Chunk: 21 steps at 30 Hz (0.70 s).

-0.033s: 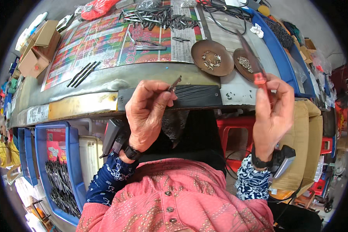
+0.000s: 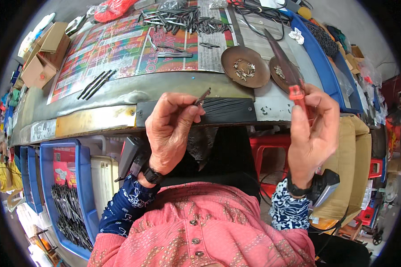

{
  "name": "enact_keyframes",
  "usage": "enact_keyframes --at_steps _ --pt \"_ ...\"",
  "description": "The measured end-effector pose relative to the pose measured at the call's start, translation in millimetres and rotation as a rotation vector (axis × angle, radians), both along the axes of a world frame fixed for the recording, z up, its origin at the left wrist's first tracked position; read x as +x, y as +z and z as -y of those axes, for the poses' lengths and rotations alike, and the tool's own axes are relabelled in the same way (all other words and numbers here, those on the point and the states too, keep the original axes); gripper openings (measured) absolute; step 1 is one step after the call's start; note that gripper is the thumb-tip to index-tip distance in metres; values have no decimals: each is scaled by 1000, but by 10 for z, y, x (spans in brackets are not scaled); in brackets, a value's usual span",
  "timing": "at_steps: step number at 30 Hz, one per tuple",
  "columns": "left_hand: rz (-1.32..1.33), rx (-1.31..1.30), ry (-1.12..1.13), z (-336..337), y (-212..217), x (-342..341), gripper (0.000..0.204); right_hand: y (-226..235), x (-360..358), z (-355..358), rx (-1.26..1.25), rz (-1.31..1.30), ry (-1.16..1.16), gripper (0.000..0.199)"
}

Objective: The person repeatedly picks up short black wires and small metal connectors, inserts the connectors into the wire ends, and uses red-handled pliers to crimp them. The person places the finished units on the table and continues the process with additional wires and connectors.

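Note:
Between thumb and forefinger, my left hand (image 2: 170,127) pinches a small, slim dark metal piece (image 2: 203,95), its free end pointing up and right over the bench's front edge. My right hand (image 2: 314,127) is closed around a red-handled tool (image 2: 297,94). A long, dark tapering part stretches away from the tool across a small brown dish (image 2: 278,80) of tiny metal parts, partly hiding it. Left of that lies a larger brown round dish (image 2: 229,66), holding small shiny pins. The tool's exact kind I cannot make out.
Several dark strips (image 2: 96,84) lie on the bench left, with a pile of dark metal pieces (image 2: 182,20) at the back. A cardboard box (image 2: 47,55) stands far left. Blue trays (image 2: 91,178) flank me, a red stool (image 2: 272,144) sits underneath, and an open carton (image 2: 354,169) stands right.
The tool in my right hand has shifted slightly left, covering more of the small dish. My left hand barely moves and keeps its pinch.

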<state>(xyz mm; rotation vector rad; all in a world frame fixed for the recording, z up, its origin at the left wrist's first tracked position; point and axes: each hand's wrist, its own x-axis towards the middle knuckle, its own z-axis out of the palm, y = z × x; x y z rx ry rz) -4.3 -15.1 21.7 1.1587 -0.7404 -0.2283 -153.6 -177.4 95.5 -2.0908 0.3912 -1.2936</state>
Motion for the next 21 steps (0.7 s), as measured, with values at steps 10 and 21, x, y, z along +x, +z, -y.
enact_keyframes --at_steps 10,21 --pt "16 -78 34 33 -83 -21 11 183 296 -345 -290 -377 232 11" --pt "95 -57 57 44 -88 24 10 150 317 -379 -316 -354 240 14"
